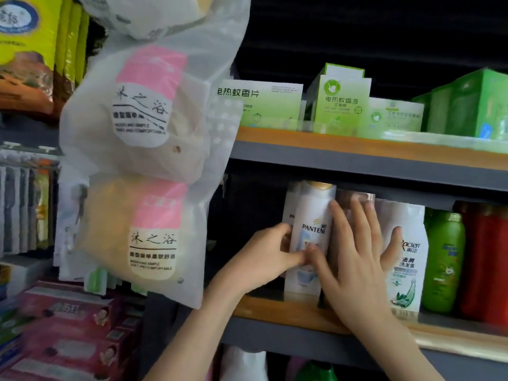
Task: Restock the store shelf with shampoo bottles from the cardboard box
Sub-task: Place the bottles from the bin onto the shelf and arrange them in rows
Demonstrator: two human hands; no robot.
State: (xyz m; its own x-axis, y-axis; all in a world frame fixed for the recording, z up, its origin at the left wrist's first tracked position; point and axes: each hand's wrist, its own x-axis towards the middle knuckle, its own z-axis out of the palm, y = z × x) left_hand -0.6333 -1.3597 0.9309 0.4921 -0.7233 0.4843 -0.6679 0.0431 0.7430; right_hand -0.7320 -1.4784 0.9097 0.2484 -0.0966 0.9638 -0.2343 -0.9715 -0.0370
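Note:
A white Pantene shampoo bottle [313, 215] with a gold cap stands upright on the wooden middle shelf [277, 309]. My left hand [264, 257] grips its left side, thumb across the label. My right hand [354, 259] lies flat, fingers spread, against a dark bottle [343, 198] right of the Pantene, mostly hidden by the hand. A white Rejoice bottle [409, 259] stands just right of that hand. Behind the Pantene a second white bottle [288, 213] peeks out. The cardboard box is not in view.
Green bottle [442, 259] and red bottles [483, 259] fill the shelf's right end. Green boxes [341, 103] sit on the upper shelf. A hanging plastic bag of bath sponges [143, 160] crowds the left side. Pink packs [68, 331] are stacked lower left.

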